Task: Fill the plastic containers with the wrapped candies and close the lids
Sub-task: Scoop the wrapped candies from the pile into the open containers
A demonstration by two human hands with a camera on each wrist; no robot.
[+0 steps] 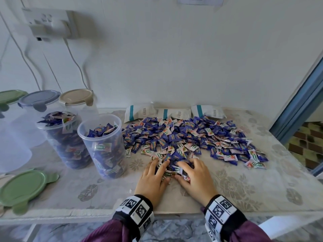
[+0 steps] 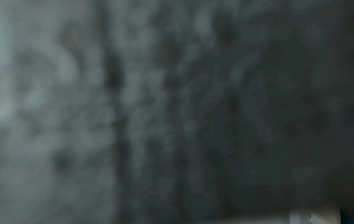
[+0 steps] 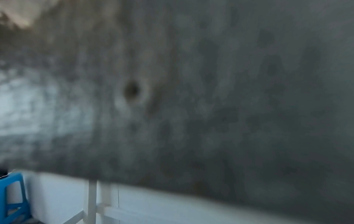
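I am cupping my left hand (image 1: 153, 173) and right hand (image 1: 191, 172), fingers curled round a heap of candies (image 1: 172, 165), and should be squeezing them together before lifting to the near jar (image 1: 104, 145).

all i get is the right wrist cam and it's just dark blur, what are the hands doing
Observer: In the head view, the left hand and right hand are cupped together around a clump of candies at the near edge of the pile.
Operator: any jars open
Observer: Two open jars stand left of the hands. The near jar is filled almost to its rim.
Operator: and the other one
Observer: The far jar is heaped up to its rim with candies, with no lid on.
Operator: where are the lids
Observer: A green lid lies flat on the table near the front left corner.
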